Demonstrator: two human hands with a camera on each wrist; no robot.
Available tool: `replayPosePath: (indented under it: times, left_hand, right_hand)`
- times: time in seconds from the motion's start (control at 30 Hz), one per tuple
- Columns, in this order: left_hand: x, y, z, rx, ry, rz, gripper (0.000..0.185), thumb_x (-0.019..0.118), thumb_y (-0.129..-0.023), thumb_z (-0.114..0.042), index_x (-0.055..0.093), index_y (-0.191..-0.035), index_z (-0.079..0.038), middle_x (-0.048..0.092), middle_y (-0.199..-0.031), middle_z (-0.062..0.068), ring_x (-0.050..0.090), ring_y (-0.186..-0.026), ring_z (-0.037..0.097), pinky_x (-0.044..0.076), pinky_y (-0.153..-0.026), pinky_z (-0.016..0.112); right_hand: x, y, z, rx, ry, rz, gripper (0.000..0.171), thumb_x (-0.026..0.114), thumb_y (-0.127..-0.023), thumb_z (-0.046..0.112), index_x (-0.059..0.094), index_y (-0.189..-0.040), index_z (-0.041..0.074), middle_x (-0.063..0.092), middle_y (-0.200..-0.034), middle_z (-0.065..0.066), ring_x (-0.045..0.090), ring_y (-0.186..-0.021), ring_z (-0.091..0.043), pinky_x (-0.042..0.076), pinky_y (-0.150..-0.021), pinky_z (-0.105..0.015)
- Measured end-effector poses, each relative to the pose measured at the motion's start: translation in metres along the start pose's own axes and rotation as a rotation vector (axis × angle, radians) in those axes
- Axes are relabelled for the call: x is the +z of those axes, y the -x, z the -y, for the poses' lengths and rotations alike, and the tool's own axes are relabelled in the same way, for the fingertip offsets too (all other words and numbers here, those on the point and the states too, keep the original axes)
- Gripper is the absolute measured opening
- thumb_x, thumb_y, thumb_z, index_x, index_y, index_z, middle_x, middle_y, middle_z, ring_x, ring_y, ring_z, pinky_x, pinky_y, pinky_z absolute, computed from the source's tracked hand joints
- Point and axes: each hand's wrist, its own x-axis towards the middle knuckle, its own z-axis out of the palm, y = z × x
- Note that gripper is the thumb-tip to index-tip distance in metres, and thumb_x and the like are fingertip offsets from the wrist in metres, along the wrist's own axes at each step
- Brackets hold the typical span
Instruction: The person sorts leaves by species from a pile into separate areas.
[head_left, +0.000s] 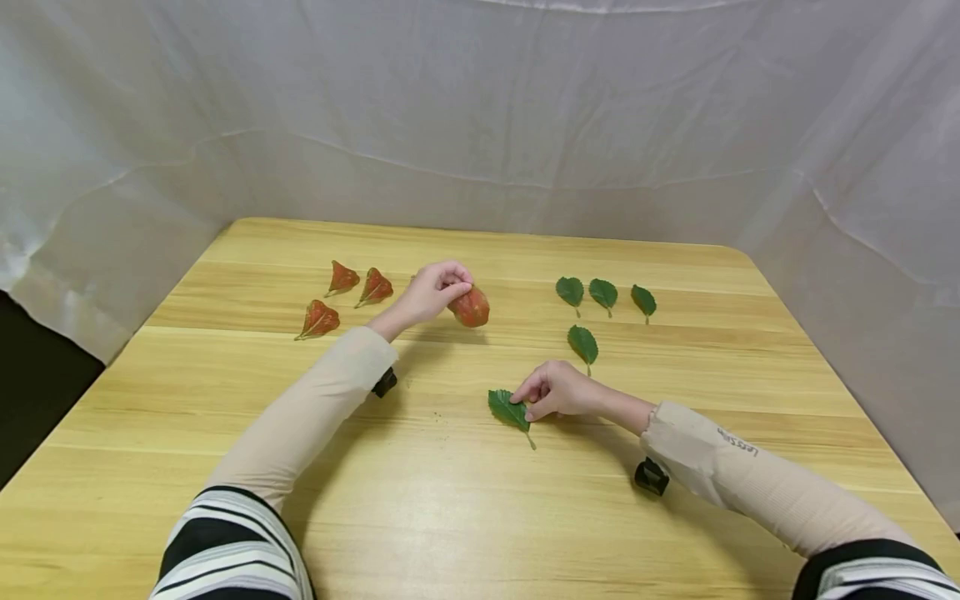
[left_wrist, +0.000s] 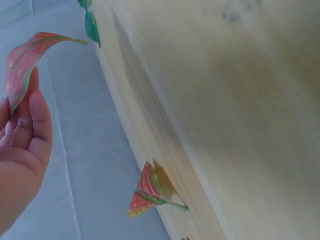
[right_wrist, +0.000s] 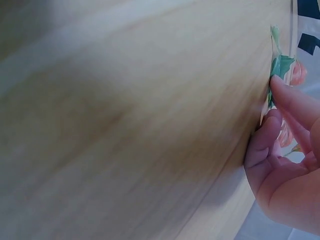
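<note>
a: what's the surface like?
b: a pale wooden desk [head_left: 675, 517] with long grain lines, and creased white cloth [head_left: 525, 108] hung behind and on both sides.
a: what lies on it?
b: three red leaves [head_left: 341, 297] far left, four green leaves [head_left: 596, 307] far right, well apart.
a: and the hands?
b: the left hand [head_left: 431, 292] pinches a red leaf [head_left: 470, 307], held off the desk near the red group. the right hand [head_left: 558, 389], fingers curled, pinches a green leaf [head_left: 509, 409] lying flat near the middle.
</note>
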Motion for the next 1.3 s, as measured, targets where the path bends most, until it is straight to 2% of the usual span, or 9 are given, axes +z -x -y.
replayPosePath:
  times: [0.1, 0.33, 0.5, 0.57, 0.7, 0.77, 0.87, 1.03, 1.3]
  left_hand:
    - [-0.005, 0.002, 0.0, -0.016, 0.021, -0.019, 0.009, 0.052, -0.089, -0.003, 0.056, -0.092, 0.004, 0.059, -0.079, 0.012, 0.053, -0.065, 0.013, 0.047, -0.06, 0.03]
    - [-0.018, 0.008, 0.003, -0.042, 0.009, -0.037, 0.014, 0.05, -0.091, -0.005, 0.059, -0.094, 0.005, 0.06, -0.083, 0.013, 0.048, -0.064, 0.012, 0.042, -0.06, 0.028]
    - [-0.028, 0.014, 0.005, -0.094, 0.016, -0.045, 0.021, 0.051, -0.091, -0.01, 0.062, -0.101, 0.005, 0.063, -0.093, 0.017, 0.055, -0.073, 0.014, 0.044, -0.062, 0.021]
    - [-0.031, 0.016, 0.006, -0.117, 0.016, -0.056, 0.022, 0.052, -0.091, -0.011, 0.062, -0.102, 0.005, 0.063, -0.096, 0.017, 0.058, -0.077, 0.014, 0.047, -0.067, 0.024]
    - [-0.035, 0.02, 0.012, -0.146, 0.02, -0.072, 0.023, 0.057, -0.088, -0.01, 0.063, -0.105, 0.004, 0.064, -0.095, 0.017, 0.059, -0.071, 0.011, 0.049, -0.067, 0.033]
    - [-0.037, 0.024, 0.014, -0.171, 0.046, -0.062, 0.026, 0.062, -0.085, -0.009, 0.062, -0.108, 0.004, 0.062, -0.096, 0.017, 0.061, -0.069, 0.013, 0.05, -0.068, 0.038]
    - [-0.042, 0.029, 0.017, -0.189, 0.089, -0.03, 0.037, 0.067, -0.08, -0.006, 0.058, -0.114, 0.005, 0.059, -0.104, 0.018, 0.063, -0.075, 0.017, 0.05, -0.072, 0.035]
    - [-0.052, 0.039, 0.018, -0.163, 0.082, -0.004, 0.039, 0.066, -0.079, -0.001, 0.056, -0.116, 0.005, 0.056, -0.115, 0.018, 0.06, -0.085, 0.02, 0.049, -0.072, 0.029]
    - [-0.072, 0.05, 0.024, -0.159, 0.044, -0.045, 0.033, 0.064, -0.083, -0.008, 0.059, -0.113, 0.005, 0.06, -0.107, 0.018, 0.057, -0.076, 0.009, 0.047, -0.062, 0.03]
  right_hand:
    - [0.0, 0.0, 0.0, 0.008, -0.002, 0.001, 0.022, 0.07, -0.07, -0.005, 0.069, -0.093, -0.004, 0.053, -0.07, 0.0, 0.038, -0.051, -0.006, 0.033, -0.043, -0.018]
    - [-0.001, -0.001, 0.0, 0.02, -0.001, 0.004, 0.023, 0.071, -0.07, -0.004, 0.069, -0.093, -0.004, 0.053, -0.069, 0.001, 0.038, -0.051, -0.007, 0.033, -0.043, -0.018]
    - [-0.001, -0.001, -0.001, 0.007, 0.007, 0.004, 0.022, 0.071, -0.071, -0.004, 0.069, -0.093, -0.004, 0.053, -0.069, 0.0, 0.038, -0.052, -0.007, 0.033, -0.044, -0.018]
    - [-0.001, -0.001, -0.002, 0.003, 0.005, 0.004, 0.022, 0.071, -0.071, -0.004, 0.068, -0.093, -0.004, 0.053, -0.069, 0.0, 0.038, -0.051, -0.007, 0.033, -0.044, -0.018]
    - [-0.001, -0.001, -0.003, 0.004, -0.004, 0.005, 0.022, 0.07, -0.07, -0.004, 0.068, -0.093, -0.005, 0.053, -0.068, 0.001, 0.037, -0.05, -0.006, 0.032, -0.043, -0.018]
    - [-0.001, -0.001, -0.003, 0.004, -0.009, 0.007, 0.022, 0.07, -0.07, -0.005, 0.068, -0.093, -0.005, 0.053, -0.067, 0.001, 0.037, -0.05, -0.006, 0.032, -0.043, -0.018]
    - [-0.001, -0.001, -0.002, 0.001, -0.017, 0.007, 0.022, 0.07, -0.07, -0.005, 0.068, -0.093, -0.005, 0.053, -0.067, 0.001, 0.037, -0.05, -0.007, 0.032, -0.044, -0.018]
    - [-0.001, -0.001, 0.0, 0.003, -0.028, 0.007, 0.022, 0.07, -0.07, -0.005, 0.068, -0.092, -0.006, 0.052, -0.067, 0.002, 0.037, -0.051, -0.007, 0.032, -0.044, -0.018]
    - [-0.001, -0.001, 0.0, -0.007, -0.03, 0.011, 0.022, 0.07, -0.07, -0.006, 0.068, -0.092, -0.007, 0.052, -0.066, 0.002, 0.035, -0.049, -0.006, 0.031, -0.044, -0.017]
